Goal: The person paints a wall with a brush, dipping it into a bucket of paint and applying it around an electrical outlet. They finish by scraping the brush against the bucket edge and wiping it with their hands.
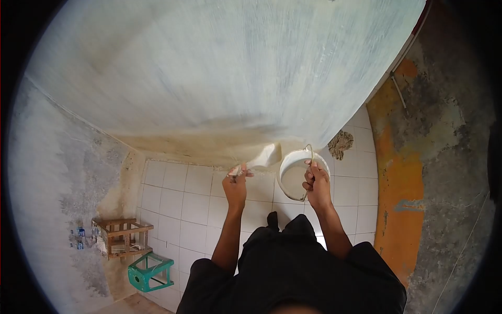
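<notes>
My left hand [236, 184] grips the handle of a paintbrush [264, 157] whose white-loaded bristles point right, toward the bucket and close to the base of the wall. My right hand [316, 184] holds a small white paint bucket [291, 180] by its rim and thin wire handle, tilted so its opening faces me. White paint shows inside it. Brush and bucket are a short gap apart. Both forearms reach out from my dark-clothed body at the bottom of the view.
A large wall [219, 68] freshly coated in streaky white fills the upper view, its lower strip bare and yellowish. White floor tiles [183, 204] lie below. A wooden crate [121, 236] and green plastic stool [150, 271] sit at lower left. An orange-stained wall [400, 193] rises at right.
</notes>
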`<state>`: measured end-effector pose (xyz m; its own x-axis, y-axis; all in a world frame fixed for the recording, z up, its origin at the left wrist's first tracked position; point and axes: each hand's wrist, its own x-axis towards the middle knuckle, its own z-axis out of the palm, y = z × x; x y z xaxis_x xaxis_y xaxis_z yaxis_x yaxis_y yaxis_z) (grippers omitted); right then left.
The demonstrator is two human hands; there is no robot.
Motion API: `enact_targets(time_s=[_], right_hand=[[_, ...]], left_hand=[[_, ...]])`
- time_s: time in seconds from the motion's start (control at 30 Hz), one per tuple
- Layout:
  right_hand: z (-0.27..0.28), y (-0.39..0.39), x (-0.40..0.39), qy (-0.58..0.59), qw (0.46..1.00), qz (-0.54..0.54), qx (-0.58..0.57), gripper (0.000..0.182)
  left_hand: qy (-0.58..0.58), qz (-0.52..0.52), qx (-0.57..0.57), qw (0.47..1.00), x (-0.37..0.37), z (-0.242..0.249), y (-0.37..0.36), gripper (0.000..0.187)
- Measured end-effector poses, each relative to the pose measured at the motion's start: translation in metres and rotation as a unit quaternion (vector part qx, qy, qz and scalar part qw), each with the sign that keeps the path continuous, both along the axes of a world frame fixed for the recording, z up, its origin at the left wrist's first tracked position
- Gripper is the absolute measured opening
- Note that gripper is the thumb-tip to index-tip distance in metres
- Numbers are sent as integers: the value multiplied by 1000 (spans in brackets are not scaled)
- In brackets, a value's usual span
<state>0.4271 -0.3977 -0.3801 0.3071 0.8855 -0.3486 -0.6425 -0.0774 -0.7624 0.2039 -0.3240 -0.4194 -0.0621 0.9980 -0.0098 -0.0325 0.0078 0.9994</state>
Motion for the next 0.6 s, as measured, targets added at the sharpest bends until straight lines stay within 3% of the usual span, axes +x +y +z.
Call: enact_targets(time_s=[0.17, 0.43, 0.6], right_hand=[[-9, -5, 7, 2, 1000, -8, -9, 24], [-25, -27, 20, 7, 998, -34, -56, 22], [-33, -38, 32, 0, 996, -60, -70, 21]], left_hand=[[-78, 29, 26, 996, 5, -1, 47, 26], [-87, 22, 102, 991, 30, 12, 122, 32], [-104, 10, 119, 987, 34, -10, 164, 33]])
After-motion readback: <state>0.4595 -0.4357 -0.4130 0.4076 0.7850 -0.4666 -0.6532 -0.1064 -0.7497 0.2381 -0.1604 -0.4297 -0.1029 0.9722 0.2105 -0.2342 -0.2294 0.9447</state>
